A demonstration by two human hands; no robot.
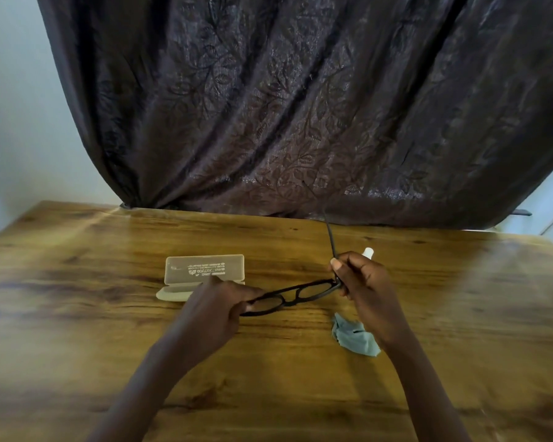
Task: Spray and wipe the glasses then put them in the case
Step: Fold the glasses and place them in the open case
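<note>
Now both hands, left hand (pixel 217 301) and right hand (pixel 361 279), clasping the black glasses (pixel 296 295) (one temple raised) above the table (pixel 77 330).

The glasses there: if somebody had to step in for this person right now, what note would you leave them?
Left hand: gripping the left end of the glasses, held above the table.
Right hand: pinching the right hinge; one temple arm sticks up and away.
Case: open, on the table behind the left hand, nothing seen inside.
Blue cloth: crumpled on the table by the right wrist.
Spray bottle: only its white top shows behind the right hand.
Done: cannot tell whether spraying or wiping has happened.
Left: fold the temple arm, put the glasses in the case.
</note>
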